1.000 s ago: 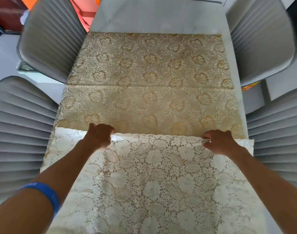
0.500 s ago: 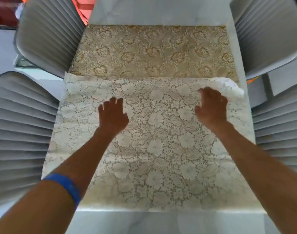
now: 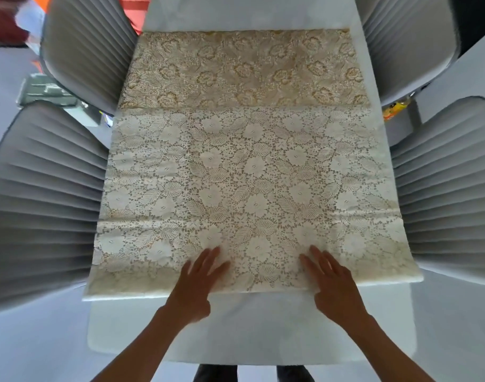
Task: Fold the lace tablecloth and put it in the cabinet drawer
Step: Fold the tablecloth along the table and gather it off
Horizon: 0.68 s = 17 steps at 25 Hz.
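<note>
The lace tablecloth [image 3: 249,186] lay folded over on the white bench [image 3: 249,329], between grey chairs [image 3: 43,205]. Both hands, left [image 3: 196,282] and right [image 3: 335,285], rested open and flat on its near edge, gripping nothing.

The lace tablecloth [image 3: 252,172] lies flat across the frame's centre, its cream floral half folded over a golden half showing at the top.
</note>
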Available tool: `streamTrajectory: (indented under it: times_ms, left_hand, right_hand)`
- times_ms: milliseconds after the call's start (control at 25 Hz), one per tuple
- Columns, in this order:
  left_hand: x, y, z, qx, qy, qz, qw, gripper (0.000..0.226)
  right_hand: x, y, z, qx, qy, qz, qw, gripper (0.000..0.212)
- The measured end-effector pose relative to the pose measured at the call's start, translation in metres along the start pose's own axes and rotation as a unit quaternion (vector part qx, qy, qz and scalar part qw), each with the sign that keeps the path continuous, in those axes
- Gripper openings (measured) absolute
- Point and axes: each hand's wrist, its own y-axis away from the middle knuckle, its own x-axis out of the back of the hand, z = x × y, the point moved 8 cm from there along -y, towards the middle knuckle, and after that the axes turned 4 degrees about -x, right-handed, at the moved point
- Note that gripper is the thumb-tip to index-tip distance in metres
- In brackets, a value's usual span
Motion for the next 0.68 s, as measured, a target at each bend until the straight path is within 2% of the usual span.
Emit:
streamTrajectory:
  times_ms: [80, 160, 280, 320, 520, 600, 680]
  left_hand:
    - [0.001, 0.012, 0.008, -0.013, -0.037, 0.051, 0.998, 0.091]
    - [-0.001, 0.017, 0.017, 0.000, -0.062, 0.103, 0.993, 0.057]
    - [0.003, 0.013, 0.026, 0.034, -0.089, 0.134, 0.986, 0.028]
    - [0.001, 0.012, 0.028, 0.045, -0.090, 0.126, 0.987, 0.025]
    - [-0.031, 0.028, 0.053, 0.059, -0.134, 0.012, 0.989, 0.033]
    - [-0.049, 0.047, 0.067, 0.055, -0.123, -0.002, 0.991, 0.034]
    - [-0.064, 0.067, 0.073, 0.051, -0.101, -0.004, 0.994, 0.033]
  right_hand:
    - [0.001, 0.010, 0.009, -0.043, 0.073, 0.016, 0.996, 0.072]
    - [0.005, 0.017, 0.009, -0.067, 0.140, 0.048, 0.987, 0.040]
    - [0.017, 0.020, 0.004, -0.056, 0.152, 0.069, 0.984, 0.022]
    - [0.015, 0.022, 0.004, -0.051, 0.151, 0.071, 0.985, 0.015]
    - [-0.004, 0.071, 0.022, -0.075, 0.111, 0.047, 0.990, 0.024]
    - [-0.010, 0.096, 0.023, -0.068, 0.093, 0.064, 0.991, 0.018]
    - [-0.023, 0.119, 0.023, -0.065, 0.083, 0.020, 0.994, 0.020]
